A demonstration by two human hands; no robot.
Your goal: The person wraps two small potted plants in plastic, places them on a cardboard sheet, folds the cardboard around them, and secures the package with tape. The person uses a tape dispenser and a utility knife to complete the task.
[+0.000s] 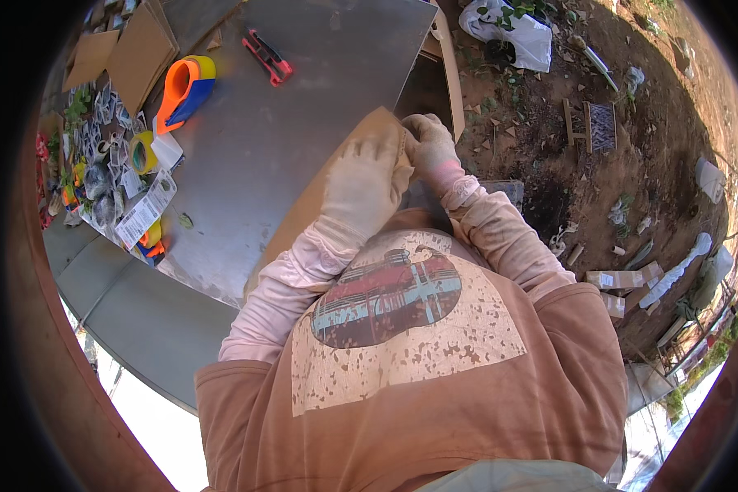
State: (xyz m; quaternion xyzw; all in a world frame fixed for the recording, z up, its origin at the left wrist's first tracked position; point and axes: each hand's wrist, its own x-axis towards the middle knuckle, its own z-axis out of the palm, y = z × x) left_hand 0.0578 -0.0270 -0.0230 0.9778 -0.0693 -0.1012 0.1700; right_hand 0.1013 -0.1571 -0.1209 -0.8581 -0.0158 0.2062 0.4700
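A long brown piece of cardboard (295,215) lies slantwise at the near edge of the metal tabletop (246,160), close against my body. My left hand (360,184), in a pale, soiled work glove, rests over its upper end, with the thumb bent round by the edge. On the other side of that end, my right hand (432,146) has its gloved fingers curled at the cardboard's edge; the fingertips are partly hidden. Farther up the tabletop lies a red and black utility knife (267,56). An orange and blue tape dispenser (187,92) with yellow tape stands to its left.
Cardboard sheets (140,58) are stacked at the far left. Below them are a yellow tape roll (142,152), a printed label sheet (146,209) and cluttered small packets. An open cardboard box (450,80) stands beyond the table's right edge. A small woven stool (599,126) sits on the littered dirt.
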